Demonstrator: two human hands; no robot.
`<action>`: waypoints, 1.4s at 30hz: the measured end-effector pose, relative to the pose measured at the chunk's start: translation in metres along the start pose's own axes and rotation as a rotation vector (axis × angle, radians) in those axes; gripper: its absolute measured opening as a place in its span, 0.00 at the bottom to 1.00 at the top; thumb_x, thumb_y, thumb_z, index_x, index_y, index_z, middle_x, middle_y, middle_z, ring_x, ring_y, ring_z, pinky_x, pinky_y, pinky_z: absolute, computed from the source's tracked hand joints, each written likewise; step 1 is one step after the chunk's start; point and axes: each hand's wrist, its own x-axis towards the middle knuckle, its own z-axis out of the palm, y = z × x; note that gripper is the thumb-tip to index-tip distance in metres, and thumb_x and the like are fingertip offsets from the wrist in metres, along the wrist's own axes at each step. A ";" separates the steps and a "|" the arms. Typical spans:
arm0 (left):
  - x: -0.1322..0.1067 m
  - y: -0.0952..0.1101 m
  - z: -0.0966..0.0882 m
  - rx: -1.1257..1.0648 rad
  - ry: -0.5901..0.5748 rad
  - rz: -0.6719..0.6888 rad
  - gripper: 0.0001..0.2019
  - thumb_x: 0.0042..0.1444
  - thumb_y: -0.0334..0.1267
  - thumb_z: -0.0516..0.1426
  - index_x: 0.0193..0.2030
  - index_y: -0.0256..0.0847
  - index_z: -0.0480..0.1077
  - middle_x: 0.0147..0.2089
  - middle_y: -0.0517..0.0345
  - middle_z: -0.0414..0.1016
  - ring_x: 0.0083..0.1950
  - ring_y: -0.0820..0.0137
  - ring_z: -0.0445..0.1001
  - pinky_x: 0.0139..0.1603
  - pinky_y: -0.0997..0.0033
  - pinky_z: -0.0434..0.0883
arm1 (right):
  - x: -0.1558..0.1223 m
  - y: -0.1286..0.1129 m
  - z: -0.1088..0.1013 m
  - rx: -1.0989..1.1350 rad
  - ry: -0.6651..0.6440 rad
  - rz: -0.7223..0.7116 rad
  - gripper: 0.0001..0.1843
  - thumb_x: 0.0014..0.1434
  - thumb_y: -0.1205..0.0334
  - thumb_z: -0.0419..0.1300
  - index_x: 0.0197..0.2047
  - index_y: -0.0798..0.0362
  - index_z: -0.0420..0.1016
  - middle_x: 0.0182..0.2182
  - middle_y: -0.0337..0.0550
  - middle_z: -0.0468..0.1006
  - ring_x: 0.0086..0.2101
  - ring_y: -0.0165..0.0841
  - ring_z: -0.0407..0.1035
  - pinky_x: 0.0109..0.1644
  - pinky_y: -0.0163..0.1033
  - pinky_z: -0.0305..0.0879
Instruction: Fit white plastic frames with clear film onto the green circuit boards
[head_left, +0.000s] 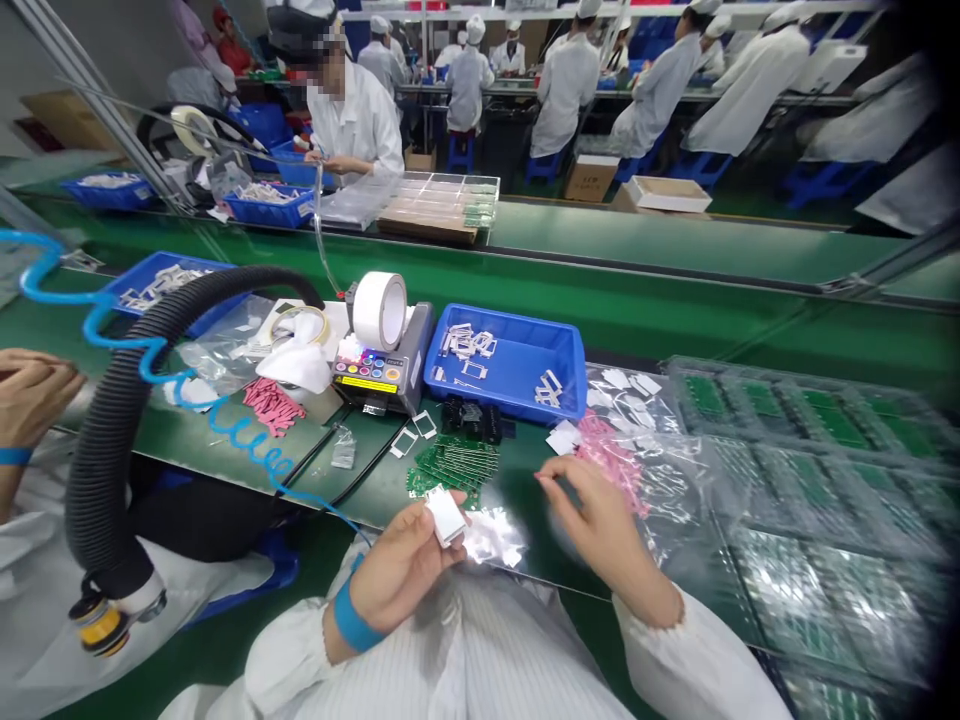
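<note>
My left hand [401,562] is closed round a small white rectangular part [445,516], held near the table's front edge. My right hand [592,520] hovers just right of it, thumb and forefinger pinched together over a clear plastic bag [675,490]; what they pinch is too small to make out. Between the hands lies a shiny crumpled bit of clear film [491,538]. A stack of green circuit boards [454,465] sits just beyond my left hand. Pink strips [611,455] lie on the bag by my right hand.
A blue bin [517,365] with white parts and a tape dispenser [382,345] stand behind. Clear trays of green boards [810,500] fill the right. A black hose [127,400] and blue coiled tube [172,385] hang left, beside a co-worker's hand [30,395]. Other workers sit beyond the conveyor [675,250].
</note>
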 end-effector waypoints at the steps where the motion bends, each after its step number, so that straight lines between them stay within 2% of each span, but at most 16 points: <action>1: -0.001 0.001 0.000 0.018 -0.009 0.021 0.21 0.45 0.48 0.64 0.43 0.37 0.75 0.32 0.56 0.72 0.32 0.73 0.67 0.38 0.69 0.64 | 0.003 -0.015 -0.007 0.137 -0.005 -0.098 0.08 0.64 0.64 0.49 0.35 0.51 0.67 0.31 0.40 0.75 0.34 0.32 0.67 0.40 0.39 0.61; 3: -0.002 0.003 0.000 0.045 -0.024 0.052 0.21 0.45 0.49 0.64 0.43 0.37 0.76 0.32 0.56 0.73 0.32 0.74 0.66 0.37 0.70 0.63 | 0.008 -0.045 -0.020 0.301 -0.014 -0.278 0.07 0.63 0.67 0.49 0.36 0.50 0.67 0.30 0.39 0.74 0.34 0.31 0.66 0.45 0.41 0.60; 6: -0.004 0.005 -0.001 0.060 -0.015 0.067 0.21 0.44 0.49 0.65 0.42 0.38 0.76 0.33 0.55 0.73 0.32 0.73 0.67 0.36 0.71 0.62 | 0.016 -0.072 -0.028 0.245 0.035 -0.443 0.10 0.63 0.71 0.49 0.35 0.50 0.68 0.29 0.36 0.75 0.35 0.31 0.65 0.55 0.48 0.51; 10: -0.006 0.007 -0.003 0.039 -0.013 0.049 0.21 0.41 0.48 0.66 0.41 0.37 0.77 0.32 0.56 0.72 0.32 0.74 0.66 0.36 0.72 0.62 | 0.022 -0.081 -0.024 0.083 0.062 -0.556 0.13 0.63 0.73 0.47 0.35 0.52 0.70 0.29 0.37 0.75 0.35 0.33 0.63 0.58 0.54 0.46; 14: -0.005 0.007 -0.003 0.042 -0.014 0.039 0.21 0.41 0.48 0.67 0.39 0.35 0.76 0.30 0.56 0.71 0.31 0.75 0.66 0.36 0.72 0.63 | 0.026 -0.085 -0.019 0.095 0.033 -0.624 0.15 0.63 0.73 0.46 0.34 0.51 0.71 0.28 0.37 0.75 0.35 0.32 0.63 0.58 0.55 0.46; 18: -0.004 0.008 -0.005 -0.016 -0.043 0.033 0.22 0.40 0.49 0.67 0.38 0.36 0.76 0.31 0.58 0.71 0.32 0.74 0.66 0.38 0.70 0.65 | 0.027 -0.090 -0.003 0.318 0.071 -0.552 0.11 0.61 0.71 0.53 0.32 0.49 0.73 0.28 0.36 0.73 0.34 0.31 0.64 0.55 0.52 0.53; 21: -0.004 0.010 -0.011 -0.112 0.031 0.058 0.21 0.40 0.51 0.66 0.40 0.41 0.74 0.33 0.60 0.71 0.33 0.74 0.67 0.41 0.68 0.66 | 0.024 -0.089 0.017 0.480 0.092 -0.475 0.09 0.63 0.59 0.54 0.37 0.45 0.76 0.38 0.41 0.73 0.40 0.34 0.65 0.49 0.48 0.59; 23: -0.005 0.011 -0.016 -0.141 0.082 0.095 0.20 0.42 0.50 0.65 0.40 0.43 0.74 0.35 0.60 0.71 0.35 0.73 0.67 0.41 0.68 0.66 | 0.021 -0.089 0.029 0.521 0.058 -0.415 0.16 0.62 0.48 0.51 0.46 0.45 0.74 0.47 0.46 0.70 0.46 0.38 0.64 0.47 0.48 0.61; 25: -0.006 0.010 -0.018 -0.137 0.101 0.126 0.20 0.42 0.49 0.65 0.41 0.43 0.74 0.37 0.58 0.72 0.38 0.71 0.68 0.41 0.68 0.66 | 0.019 -0.092 0.036 0.546 0.038 -0.305 0.25 0.59 0.41 0.51 0.52 0.49 0.70 0.47 0.50 0.69 0.46 0.40 0.64 0.46 0.47 0.63; 27: -0.007 0.008 -0.019 -0.128 0.108 0.146 0.21 0.41 0.49 0.66 0.42 0.44 0.74 0.39 0.58 0.72 0.39 0.70 0.68 0.42 0.68 0.66 | 0.019 -0.098 0.039 0.551 0.057 -0.216 0.22 0.58 0.43 0.55 0.47 0.51 0.71 0.40 0.47 0.72 0.42 0.39 0.66 0.43 0.45 0.64; 29: -0.009 0.007 -0.019 -0.109 0.112 0.163 0.22 0.42 0.50 0.65 0.44 0.45 0.74 0.41 0.57 0.73 0.40 0.69 0.69 0.44 0.67 0.66 | 0.022 -0.105 0.039 0.534 0.083 -0.216 0.13 0.57 0.52 0.58 0.41 0.50 0.72 0.35 0.43 0.72 0.38 0.37 0.65 0.41 0.45 0.62; 32: -0.015 0.018 -0.020 0.089 0.121 0.280 0.22 0.46 0.49 0.63 0.49 0.46 0.73 0.49 0.53 0.72 0.45 0.66 0.69 0.47 0.64 0.65 | 0.029 -0.110 0.036 0.541 0.094 -0.275 0.07 0.54 0.61 0.59 0.38 0.50 0.72 0.32 0.40 0.72 0.35 0.35 0.65 0.41 0.45 0.60; 34: -0.022 0.032 -0.023 0.389 0.135 0.442 0.22 0.47 0.42 0.64 0.51 0.47 0.73 0.55 0.51 0.70 0.51 0.62 0.67 0.53 0.62 0.62 | 0.033 -0.111 0.033 0.537 0.053 -0.311 0.06 0.52 0.63 0.59 0.37 0.50 0.72 0.31 0.39 0.72 0.34 0.34 0.65 0.41 0.44 0.60; 36: -0.032 0.048 -0.028 0.749 0.096 0.539 0.18 0.47 0.35 0.63 0.48 0.48 0.75 0.53 0.51 0.73 0.55 0.60 0.65 0.61 0.60 0.54 | 0.036 -0.111 0.031 0.501 -0.024 -0.352 0.05 0.51 0.65 0.60 0.34 0.50 0.72 0.30 0.39 0.71 0.33 0.33 0.65 0.44 0.45 0.59; 39: -0.048 0.064 -0.037 1.101 -0.007 0.469 0.13 0.49 0.32 0.61 0.42 0.50 0.78 0.47 0.49 0.78 0.52 0.59 0.68 0.66 0.56 0.42 | 0.036 -0.115 0.032 0.427 -0.145 -0.409 0.06 0.48 0.66 0.62 0.32 0.50 0.72 0.29 0.37 0.71 0.33 0.33 0.66 0.49 0.49 0.58; 42: -0.062 0.065 -0.044 1.168 0.001 0.419 0.14 0.51 0.32 0.60 0.44 0.51 0.77 0.48 0.49 0.78 0.50 0.59 0.70 0.66 0.55 0.39 | 0.032 -0.125 0.041 0.380 -0.253 -0.439 0.05 0.46 0.65 0.62 0.30 0.51 0.72 0.27 0.36 0.70 0.33 0.33 0.66 0.48 0.48 0.58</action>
